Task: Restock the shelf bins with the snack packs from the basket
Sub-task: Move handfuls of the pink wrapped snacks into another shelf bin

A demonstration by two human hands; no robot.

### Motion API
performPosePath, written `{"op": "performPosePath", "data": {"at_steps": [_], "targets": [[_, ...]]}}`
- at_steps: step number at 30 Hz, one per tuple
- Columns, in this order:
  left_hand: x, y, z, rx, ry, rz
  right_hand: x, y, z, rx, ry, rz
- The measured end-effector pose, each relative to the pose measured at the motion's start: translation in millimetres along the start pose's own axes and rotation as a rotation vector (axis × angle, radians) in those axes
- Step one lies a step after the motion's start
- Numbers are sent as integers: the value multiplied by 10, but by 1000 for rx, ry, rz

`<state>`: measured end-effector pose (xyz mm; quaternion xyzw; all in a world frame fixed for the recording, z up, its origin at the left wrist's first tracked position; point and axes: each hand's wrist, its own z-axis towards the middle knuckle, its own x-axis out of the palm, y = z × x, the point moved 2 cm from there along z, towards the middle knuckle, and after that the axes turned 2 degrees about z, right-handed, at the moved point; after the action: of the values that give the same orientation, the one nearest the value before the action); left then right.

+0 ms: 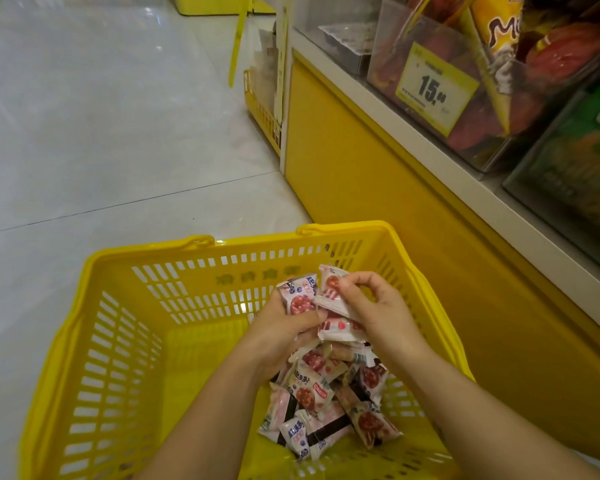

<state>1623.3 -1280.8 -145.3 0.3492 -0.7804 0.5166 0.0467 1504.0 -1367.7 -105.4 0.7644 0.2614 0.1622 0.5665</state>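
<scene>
Yellow slotted plastic forms the basket (257, 271), which stands on the pale floor tiles (84, 133) just beside the yellow shelf base (361, 168). It is probably parked there so each load needs only a short lift. Loose snack packs (326, 403) lie heaped in its right-hand corner. Both hands are down inside the basket, close together. The left hand (281, 330) is curled round a bundle (298, 296) of several packs, while the right hand (378, 306) pinches a single pack (329, 289) by its edge against that bundle. This looks like gathering a handful, stacking packs flat so more go up in one trip. The clear shelf bins (388, 64) sit above and to the right — one carries a yellow price label (433, 88) — and nothing held has reached them yet.
</scene>
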Motion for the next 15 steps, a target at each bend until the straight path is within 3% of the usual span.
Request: {"op": "performPosePath", "data": {"at_steps": [4, 6, 9, 15], "targets": [[53, -14, 8, 40, -32, 90, -32, -23, 30, -36, -108, -139], [45, -31, 21, 59, -50, 94, -55, -2, 55, 43, -106, 4], [17, -64, 33, 98, -80, 47, -88, -9, 90, 194, -6, 297], [35, -98, 56, 170, -99, 34, -26, 59, 27, 397, 296, 330]]}}
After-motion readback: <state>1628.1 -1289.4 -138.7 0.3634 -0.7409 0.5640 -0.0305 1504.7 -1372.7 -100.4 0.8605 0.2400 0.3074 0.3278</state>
